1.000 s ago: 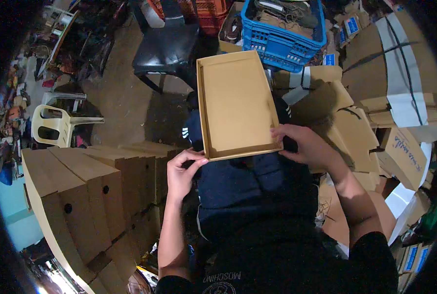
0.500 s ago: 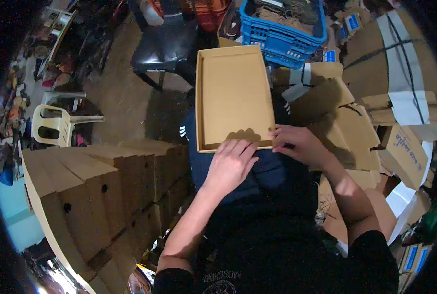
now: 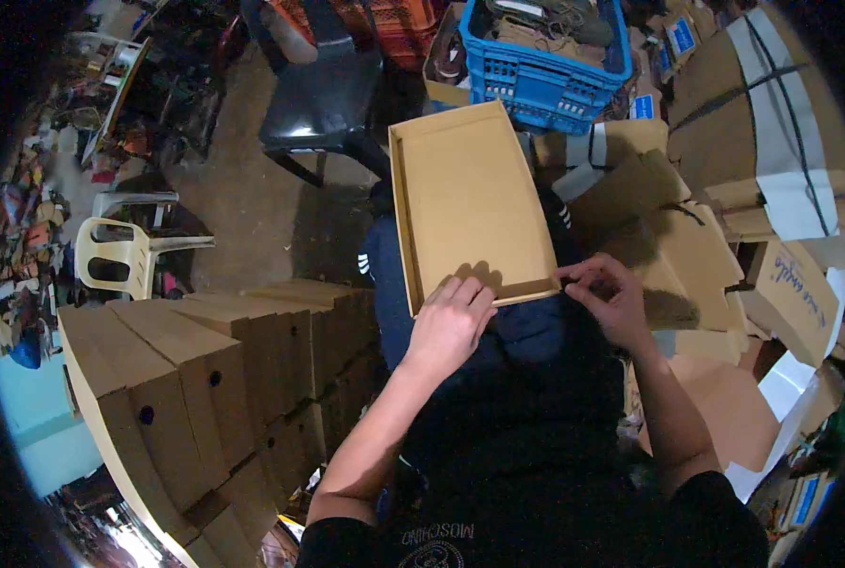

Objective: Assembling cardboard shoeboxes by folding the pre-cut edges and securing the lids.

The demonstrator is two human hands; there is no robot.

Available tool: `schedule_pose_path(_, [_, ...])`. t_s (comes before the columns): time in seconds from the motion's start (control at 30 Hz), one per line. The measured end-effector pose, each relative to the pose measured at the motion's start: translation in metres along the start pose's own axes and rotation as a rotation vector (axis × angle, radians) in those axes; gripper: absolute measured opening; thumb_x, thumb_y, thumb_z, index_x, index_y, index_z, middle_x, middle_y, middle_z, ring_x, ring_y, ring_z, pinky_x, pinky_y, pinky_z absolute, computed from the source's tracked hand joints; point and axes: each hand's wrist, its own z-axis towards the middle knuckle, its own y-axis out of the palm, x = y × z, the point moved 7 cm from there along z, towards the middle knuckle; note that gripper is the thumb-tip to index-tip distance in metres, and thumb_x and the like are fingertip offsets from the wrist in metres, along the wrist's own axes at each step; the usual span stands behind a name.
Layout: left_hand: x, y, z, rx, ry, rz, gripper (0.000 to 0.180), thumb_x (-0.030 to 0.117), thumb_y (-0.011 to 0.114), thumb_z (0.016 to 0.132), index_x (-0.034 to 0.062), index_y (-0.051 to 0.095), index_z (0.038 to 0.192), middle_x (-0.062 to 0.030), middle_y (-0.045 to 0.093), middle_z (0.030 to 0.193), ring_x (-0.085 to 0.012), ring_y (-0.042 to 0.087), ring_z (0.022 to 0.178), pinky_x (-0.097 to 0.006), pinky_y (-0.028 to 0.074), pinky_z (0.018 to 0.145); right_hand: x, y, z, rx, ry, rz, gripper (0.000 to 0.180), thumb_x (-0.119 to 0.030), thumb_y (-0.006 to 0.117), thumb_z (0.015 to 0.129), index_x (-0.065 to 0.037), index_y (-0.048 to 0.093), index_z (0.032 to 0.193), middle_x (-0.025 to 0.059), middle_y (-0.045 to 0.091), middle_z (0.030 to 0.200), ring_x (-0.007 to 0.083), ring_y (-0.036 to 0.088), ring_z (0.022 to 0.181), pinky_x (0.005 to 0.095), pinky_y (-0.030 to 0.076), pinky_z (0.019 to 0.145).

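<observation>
A shallow cardboard box lid [image 3: 470,199], hollow side up, rests across my thighs. My left hand [image 3: 451,327] grips its near wall, fingers bent over the rim onto the inner side and their shadow falling on the bottom. At the near right corner is my right hand [image 3: 612,298], its thumb and forefinger curled together in a pinch. The fingertips are right by that corner; what lies between them, if anything, is too small to make out.
Stacked closed cardboard boxes [image 3: 186,379] stand at my left. Opened cartons [image 3: 668,256] and a large strapped carton [image 3: 725,123] crowd the right. Ahead are a black chair [image 3: 323,104] and a filled blue crate [image 3: 545,80]. A cream plastic stool [image 3: 115,256] is farther left.
The lid has turned slightly, its near end shifting right and toward me. My left hand stays on the near wall. My right hand has moved right with the corner, its fingers pulled slightly outward.
</observation>
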Motion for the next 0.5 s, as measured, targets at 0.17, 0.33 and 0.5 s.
schedule_pose_path(0.17, [-0.003,-0.002,-0.004,0.041,0.061,0.096,0.016,0.014,0.072,0.090,0.0053,0.064,0.101,-0.0118,0.061,0.097,-0.0315,0.063,0.094,-0.044,0.054,0.085,0.012,-0.019,0.016,0.120,-0.047,0.057,0.027,-0.018,0.063,0.106,-0.004,0.063,0.129,0.0079,0.071,0.126,0.0157,0.064,0.114,0.0315,0.049,0.102])
schedule_pose_path(0.33, [-0.013,-0.022,-0.009,0.130,-0.042,0.185,0.020,0.011,0.072,0.088,0.0049,0.062,0.104,-0.0123,0.059,0.101,-0.0333,0.060,0.100,-0.046,0.049,0.091,0.040,-0.014,0.022,0.133,0.104,0.117,0.044,-0.027,0.054,0.112,-0.003,0.048,0.148,0.0117,0.058,0.143,0.0211,0.056,0.132,0.0362,0.045,0.111])
schedule_pose_path(0.5, [-0.019,-0.038,-0.014,0.204,-0.158,0.206,0.025,0.008,0.073,0.083,0.0047,0.059,0.105,-0.0123,0.056,0.098,-0.0345,0.057,0.100,-0.047,0.045,0.091,0.021,0.027,0.033,0.081,-0.058,0.137,0.050,-0.030,0.052,0.112,-0.004,0.041,0.154,0.0121,0.049,0.153,0.0246,0.052,0.139,0.0381,0.043,0.115])
